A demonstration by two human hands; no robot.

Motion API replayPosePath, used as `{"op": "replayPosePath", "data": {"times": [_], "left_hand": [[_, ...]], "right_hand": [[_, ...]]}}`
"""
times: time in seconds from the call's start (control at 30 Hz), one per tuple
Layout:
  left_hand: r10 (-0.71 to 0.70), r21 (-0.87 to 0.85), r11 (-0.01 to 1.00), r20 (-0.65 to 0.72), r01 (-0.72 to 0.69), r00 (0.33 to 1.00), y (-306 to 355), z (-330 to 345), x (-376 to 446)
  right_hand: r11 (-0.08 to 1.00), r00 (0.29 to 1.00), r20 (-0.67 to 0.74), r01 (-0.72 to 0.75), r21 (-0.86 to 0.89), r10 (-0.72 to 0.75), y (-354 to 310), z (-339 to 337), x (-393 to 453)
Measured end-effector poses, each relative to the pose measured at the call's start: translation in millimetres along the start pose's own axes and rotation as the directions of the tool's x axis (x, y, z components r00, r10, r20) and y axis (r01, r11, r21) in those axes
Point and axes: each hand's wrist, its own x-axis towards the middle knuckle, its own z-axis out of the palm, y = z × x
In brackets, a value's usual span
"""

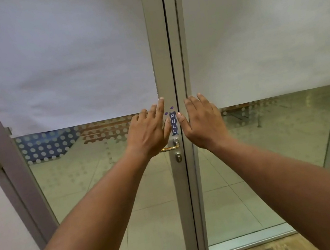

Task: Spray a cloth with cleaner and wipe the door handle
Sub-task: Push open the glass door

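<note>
Smooth glass double doors in grey metal frames, white paper sheets (61,61) taped over the upper panes, a dotted frosted band below. Both arms stretch forward. The left hand (149,130) is flat, fingers straight and released, grasping nothing; the right hand (203,121) matches it, fingers spread. Between them runs a narrow "PULL" sign (173,123). The curved metal door handle (173,146) sits just below the left hand, partly hidden behind its wrist, untouched.
</note>
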Motion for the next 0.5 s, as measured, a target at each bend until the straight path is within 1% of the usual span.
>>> {"op": "replayPosePath", "data": {"times": [0.3, 0.5], "left_hand": [[0.041, -0.001, 0.999, -0.035, -0.041, 0.999, -4, -8, -29], [0.140, -0.039, 0.989, -0.086, -0.144, 0.986, -8, -14, -64]], "right_hand": [[0.998, 0.999, 0.032, 0.007, -0.065, -0.004, -23, -15, -38], [0.991, 0.994, 0.103, -0.007, -0.133, 0.021, -58, -16, -74]]}}
